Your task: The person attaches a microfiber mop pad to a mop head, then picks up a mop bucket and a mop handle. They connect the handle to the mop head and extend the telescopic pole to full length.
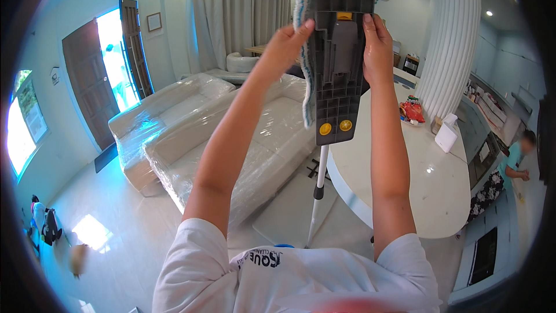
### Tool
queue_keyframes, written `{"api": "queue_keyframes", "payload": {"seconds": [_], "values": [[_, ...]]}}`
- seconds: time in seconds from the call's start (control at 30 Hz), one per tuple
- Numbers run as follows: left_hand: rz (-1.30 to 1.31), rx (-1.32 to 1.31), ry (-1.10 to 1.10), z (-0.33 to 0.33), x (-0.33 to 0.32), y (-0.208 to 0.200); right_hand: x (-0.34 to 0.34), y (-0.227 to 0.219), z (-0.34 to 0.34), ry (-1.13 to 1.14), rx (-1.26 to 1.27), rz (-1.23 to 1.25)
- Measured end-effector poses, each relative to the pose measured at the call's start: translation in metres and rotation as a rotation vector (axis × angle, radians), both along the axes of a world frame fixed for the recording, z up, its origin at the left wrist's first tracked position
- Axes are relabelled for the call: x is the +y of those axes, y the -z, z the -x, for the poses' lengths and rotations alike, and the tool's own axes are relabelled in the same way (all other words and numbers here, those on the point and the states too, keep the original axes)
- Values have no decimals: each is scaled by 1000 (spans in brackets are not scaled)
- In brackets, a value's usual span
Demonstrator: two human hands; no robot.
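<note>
Both hands hold the grey mop head (339, 58) raised above the sofa (231, 133): your left hand (285, 46) and right hand (376, 46) pinch its edges. You seem to be fitting the fringed pad (303, 52); next, press it evenly.

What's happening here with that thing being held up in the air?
A person is holding a flat mop head up with both hands, its grey plastic underside facing them. The left hand holds the left edge, where a blue-and-white fringed pad wraps around; the right hand holds the right edge. The mop's white pole hangs down toward the floor. Behind are plastic-wrapped sofas and a white rounded counter.
</note>
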State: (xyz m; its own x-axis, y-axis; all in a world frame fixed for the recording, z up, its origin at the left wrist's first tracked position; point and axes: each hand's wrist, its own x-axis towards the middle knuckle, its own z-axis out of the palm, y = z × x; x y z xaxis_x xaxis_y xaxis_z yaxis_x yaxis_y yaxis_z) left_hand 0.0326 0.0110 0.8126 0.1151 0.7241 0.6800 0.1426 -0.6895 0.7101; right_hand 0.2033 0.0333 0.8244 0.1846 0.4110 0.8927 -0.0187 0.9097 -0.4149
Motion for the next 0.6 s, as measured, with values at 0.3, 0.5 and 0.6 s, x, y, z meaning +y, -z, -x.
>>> {"api": "queue_keyframes", "payload": {"seconds": [0.3,0.5,0.6], "values": [[1,-13,14,-14,12,-4,25,51,-33,-651,-65,271],[20,-77,121,-10,25,3,14,99,-33,-459,-225,523],[-59,-11,46,-7,25,3,14,98,-40,-428,-233,451]]}}
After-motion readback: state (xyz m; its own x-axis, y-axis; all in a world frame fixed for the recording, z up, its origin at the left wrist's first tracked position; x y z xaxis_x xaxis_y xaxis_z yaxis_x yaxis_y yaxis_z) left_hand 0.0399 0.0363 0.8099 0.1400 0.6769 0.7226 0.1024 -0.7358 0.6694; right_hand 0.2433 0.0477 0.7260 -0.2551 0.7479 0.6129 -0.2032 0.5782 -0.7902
